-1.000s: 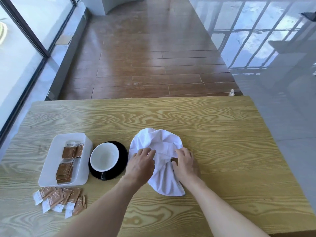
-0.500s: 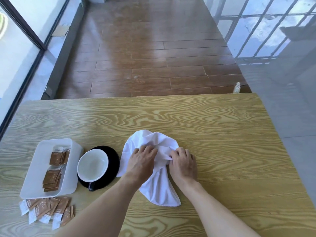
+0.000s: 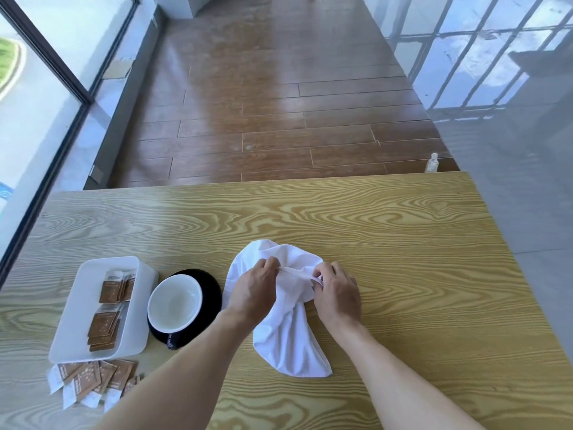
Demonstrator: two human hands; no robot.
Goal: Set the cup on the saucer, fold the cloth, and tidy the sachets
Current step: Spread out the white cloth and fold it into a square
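Observation:
A crumpled white cloth (image 3: pixel 290 339) lies in the middle of the wooden table (image 3: pixel 403 259). My left hand (image 3: pixel 252 293) and my right hand (image 3: pixel 338 293) each pinch a stretch of its edge and hold it taut between them. To the left, a cup (image 3: pixel 174 302) with a white inside and a dark outside sits on a black saucer (image 3: pixel 210 290). A white tray (image 3: pixel 130 333) further left holds brown sachets (image 3: pixel 105 321) in two stacks. Several more sachets (image 3: pixel 93 380) lie loose on the table in front of the tray.
The table's far edge is beyond the cloth, with a wooden floor past it. A small clear bottle (image 3: pixel 432 162) stands on the floor near the far right corner. A glass wall runs along the left.
Both hands have gone from pressing on the cloth to pinching its edge and lifting it into a taut strip between them. The camera view has shifted slightly.

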